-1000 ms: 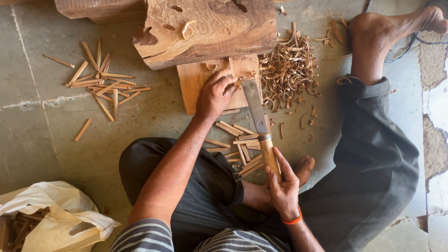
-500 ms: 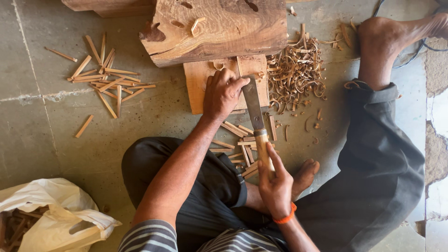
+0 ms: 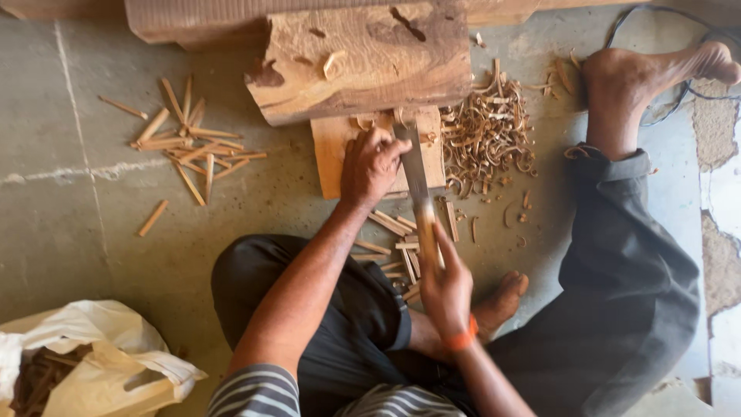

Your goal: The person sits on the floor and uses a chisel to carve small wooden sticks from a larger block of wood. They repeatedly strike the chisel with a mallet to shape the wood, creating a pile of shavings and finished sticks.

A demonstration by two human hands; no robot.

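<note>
Steel blade [image 3: 414,166], long and flat with a pale wooden handle, runs straight up from the right hand [image 3: 446,287], whose fingers are clenched round the handle, to the board [image 3: 333,150] on the floor. Its tip sits right where the left hand [image 3: 370,166] is, fingers curled down on something small at the board's top edge; can't make out what, the hand and blade cover it. The big log [image 3: 363,58] overhangs the board's far end and is cut off at the top. Curly shavings [image 3: 486,135] lie just right, split sticks [image 3: 189,147] well left, more sticks half hidden by the knee.
</note>
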